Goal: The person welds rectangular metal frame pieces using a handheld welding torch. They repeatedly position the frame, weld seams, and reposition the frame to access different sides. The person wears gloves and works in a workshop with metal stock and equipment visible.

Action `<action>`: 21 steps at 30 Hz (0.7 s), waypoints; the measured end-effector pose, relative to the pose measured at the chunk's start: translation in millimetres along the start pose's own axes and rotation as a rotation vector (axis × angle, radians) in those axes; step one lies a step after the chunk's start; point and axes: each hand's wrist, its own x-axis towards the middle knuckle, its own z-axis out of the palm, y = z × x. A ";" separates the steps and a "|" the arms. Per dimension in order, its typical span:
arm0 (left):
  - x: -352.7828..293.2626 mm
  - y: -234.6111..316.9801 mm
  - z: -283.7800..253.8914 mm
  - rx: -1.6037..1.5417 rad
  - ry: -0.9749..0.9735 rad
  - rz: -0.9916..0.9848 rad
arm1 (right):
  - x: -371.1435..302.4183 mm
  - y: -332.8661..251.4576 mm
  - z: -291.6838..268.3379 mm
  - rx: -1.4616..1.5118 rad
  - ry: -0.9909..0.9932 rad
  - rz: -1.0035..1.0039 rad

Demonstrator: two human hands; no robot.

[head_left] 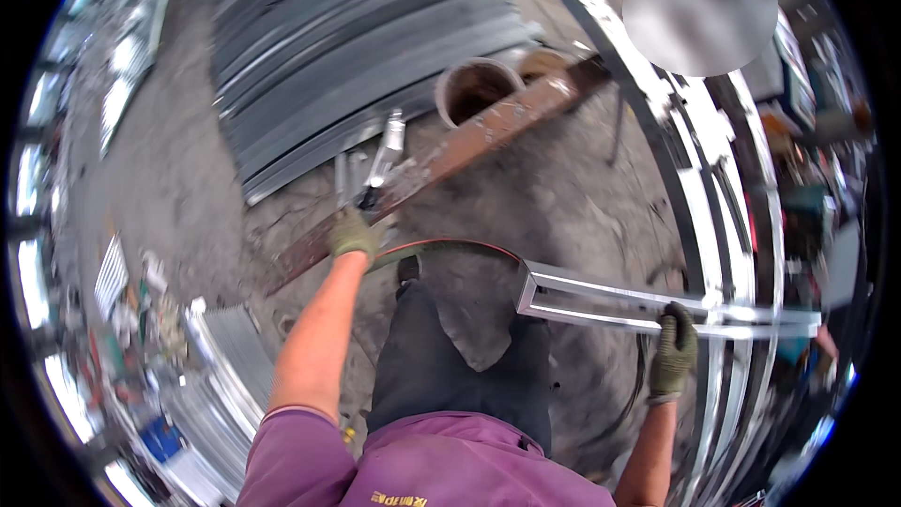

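Note:
My right hand [674,357], in a green work glove, is closed on the lower rail of a long, narrow silver metal frame [601,299]. The frame reaches from beside my legs across to the metal bars at the right. My left hand [354,237], gloved too, is at a rusty brown steel beam [469,145] that slants across the floor. Its fingers look closed around something dark [368,197], which blur keeps me from naming. A bright metal piece [387,145] sticks up just beyond that hand. A thin orange-and-green cable [450,242] curves from near the left hand toward the frame.
A stack of ridged grey metal sheets [366,47] lies ahead. An open bucket [479,92] stands behind the beam. Long silver bars [694,178] run along the right side. More metal lengths [216,385] and scraps lie at lower left. A dark shoe [408,269] shows near the beam.

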 end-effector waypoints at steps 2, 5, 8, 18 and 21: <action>23.0 -21.2 10.1 0.074 -0.106 0.116 | -64.6 -7.2 26.9 -0.011 -0.016 0.111; 48.3 -36.4 16.5 0.043 -0.155 0.278 | -150.8 -20.3 83.2 -0.075 -0.070 0.232; 41.4 -49.2 15.8 -0.046 -0.077 0.418 | -204.1 -81.1 149.5 -0.016 -0.143 0.340; -92.9 -57.3 -64.6 -0.586 -0.056 0.656 | -221.9 -174.1 238.5 0.338 -0.131 0.298; -151.1 -56.0 -79.4 -0.705 0.109 0.934 | -209.8 -189.6 239.5 0.509 -0.093 0.254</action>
